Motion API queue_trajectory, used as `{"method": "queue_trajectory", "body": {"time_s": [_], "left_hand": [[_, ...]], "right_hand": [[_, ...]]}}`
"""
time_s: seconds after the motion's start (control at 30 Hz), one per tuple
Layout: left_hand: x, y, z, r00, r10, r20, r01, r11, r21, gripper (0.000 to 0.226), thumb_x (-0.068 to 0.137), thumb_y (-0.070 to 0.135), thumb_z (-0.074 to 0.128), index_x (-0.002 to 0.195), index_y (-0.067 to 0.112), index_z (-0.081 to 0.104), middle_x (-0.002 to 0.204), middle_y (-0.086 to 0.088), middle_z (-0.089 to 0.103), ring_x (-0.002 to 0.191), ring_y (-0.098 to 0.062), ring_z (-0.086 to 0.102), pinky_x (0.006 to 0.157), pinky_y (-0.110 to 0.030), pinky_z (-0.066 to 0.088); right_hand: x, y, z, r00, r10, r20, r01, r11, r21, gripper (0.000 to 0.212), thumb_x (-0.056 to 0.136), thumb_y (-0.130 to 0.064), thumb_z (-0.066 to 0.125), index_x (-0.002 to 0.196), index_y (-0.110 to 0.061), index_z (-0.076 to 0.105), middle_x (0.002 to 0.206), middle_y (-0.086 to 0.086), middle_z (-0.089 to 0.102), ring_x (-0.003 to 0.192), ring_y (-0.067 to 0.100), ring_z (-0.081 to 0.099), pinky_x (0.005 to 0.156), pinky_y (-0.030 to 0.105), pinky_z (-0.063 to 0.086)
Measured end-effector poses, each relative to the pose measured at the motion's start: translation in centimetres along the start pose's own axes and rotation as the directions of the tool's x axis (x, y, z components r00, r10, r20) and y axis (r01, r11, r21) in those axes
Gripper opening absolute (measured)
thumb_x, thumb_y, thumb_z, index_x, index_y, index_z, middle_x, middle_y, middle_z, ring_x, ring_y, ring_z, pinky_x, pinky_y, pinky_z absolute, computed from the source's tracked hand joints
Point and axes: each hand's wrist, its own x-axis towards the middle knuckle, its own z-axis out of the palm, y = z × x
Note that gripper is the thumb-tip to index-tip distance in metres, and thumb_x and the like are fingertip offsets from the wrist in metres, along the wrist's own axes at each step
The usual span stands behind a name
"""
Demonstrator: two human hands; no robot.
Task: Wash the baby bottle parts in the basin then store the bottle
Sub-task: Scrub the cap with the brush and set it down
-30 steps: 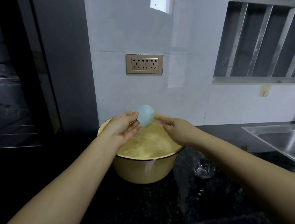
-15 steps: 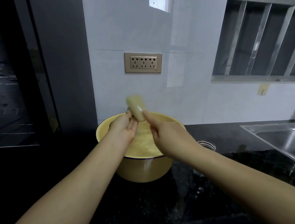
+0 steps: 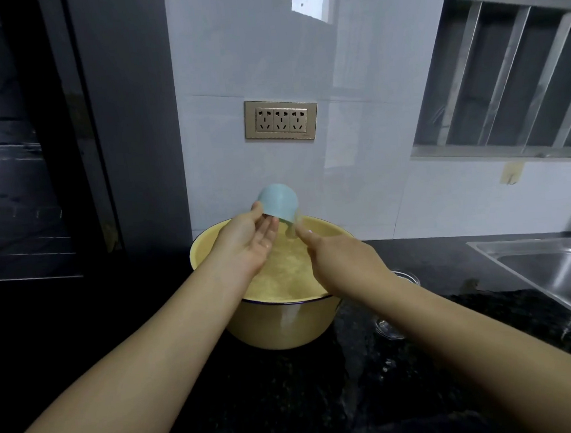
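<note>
**Bottle cap (image 3: 278, 201) held over yellow basin (image 3: 279, 329) by both hands**

The pale blue, dome-shaped cap is held tilted, open edge down, just above the far rim of the basin. This is probably so that water runs back into the basin and not onto the counter. It is gripped by the left hand (image 3: 248, 243): the thumb is pressed to its side and the fingers are laid under its open edge, palm turned up. The right hand (image 3: 344, 261) is seen from the back, with a fingertip brought to the cap's lower rim. Whether it pinches the rim or only touches it cannot be told.

The basin is filled with water and is set on a black stone countertop (image 3: 292, 403), close to a white tiled wall. A clear glass vessel (image 3: 388, 331), possibly the bottle body, stands just to the right of the basin, largely hidden behind the right forearm. A steel sink (image 3: 555, 273) lies at the far right. A socket plate (image 3: 281, 119) is fixed to the wall above the basin.

The washing stage is judged to be in hand; storing is not yet begun.
</note>
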Motion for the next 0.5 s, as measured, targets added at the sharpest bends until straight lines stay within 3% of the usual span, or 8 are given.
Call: {"method": "queue_trajectory", "body": {"time_s": [0.07,0.17,0.27,0.33,0.43,0.5], "left_hand": [[0.0,-0.2,0.1,0.999,-0.034,0.039,0.031,0.997,0.072,0.006,0.095,0.007,0.052,0.096,0.003,0.057,0.087,-0.004,0.057,0.091,-0.014,0.06,0.069,-0.022,0.053],[-0.1,0.0,-0.2,0.997,-0.054,0.062,0.045,0.988,0.146,0.015,0.095,0.007,0.05,0.081,0.007,0.053,0.082,-0.004,0.057,0.073,-0.012,0.058,0.06,-0.02,0.052],[0.0,0.3,-0.7,0.993,-0.089,0.071,0.076,0.982,0.172,0.016,0.096,0.008,0.049,0.081,0.008,0.053,0.081,-0.004,0.058,0.072,-0.012,0.056,0.062,-0.022,0.048],[0.1,0.6,-1.0,0.992,-0.1,0.077,0.085,0.979,0.185,0.015,0.097,0.009,0.047,0.083,0.009,0.054,0.082,-0.003,0.059,0.071,-0.01,0.056,0.06,-0.02,0.045],[0.0,0.7,-1.0,0.988,-0.126,0.094,0.106,0.974,0.199,0.015,0.098,0.01,0.044,0.087,0.01,0.053,0.084,-0.002,0.059,0.069,-0.009,0.054,0.059,-0.017,0.042],[-0.2,0.7,-1.0,0.982,-0.152,0.11,0.127,0.97,0.207,0.015,0.099,0.011,0.042,0.09,0.01,0.054,0.086,-0.002,0.06,0.069,-0.008,0.051,0.058,-0.017,0.039]], "right_hand": [[-0.1,0.3,-0.3,0.999,-0.025,0.042,0.026,0.999,-0.03,0.052,0.1,-0.023,0.032,0.145,-0.047,0.022,0.107,0.007,0.063,0.096,0.029,0.059,0.067,0.032,0.04],[0.3,0.8,-1.2,0.993,-0.049,0.11,0.044,0.998,0.049,0.039,0.099,-0.04,0.038,0.137,-0.045,0.041,0.126,-0.001,0.061,0.109,0.022,0.057,0.079,0.03,0.042],[0.9,1.5,-2.0,0.987,0.007,0.16,-0.039,0.98,0.196,0.043,0.09,-0.053,0.052,0.13,-0.036,0.054,0.117,-0.002,0.066,0.095,0.016,0.058,0.089,0.03,0.045],[1.3,1.9,-2.2,0.997,0.012,0.073,-0.029,0.971,0.236,0.044,0.087,-0.046,0.059,0.129,-0.032,0.055,0.117,0.002,0.067,0.107,0.02,0.059,0.09,0.029,0.044],[1.6,2.1,-2.4,0.999,0.019,-0.032,-0.004,0.905,0.425,0.055,0.082,-0.044,0.067,0.131,-0.028,0.05,0.109,0.002,0.066,0.105,0.018,0.06,0.082,0.026,0.042],[1.7,2.1,-2.6,0.999,-0.006,-0.043,0.03,0.821,0.571,0.069,0.077,-0.045,0.073,0.137,-0.031,0.041,0.11,-0.001,0.061,0.102,0.016,0.062,0.087,0.028,0.046]]}}
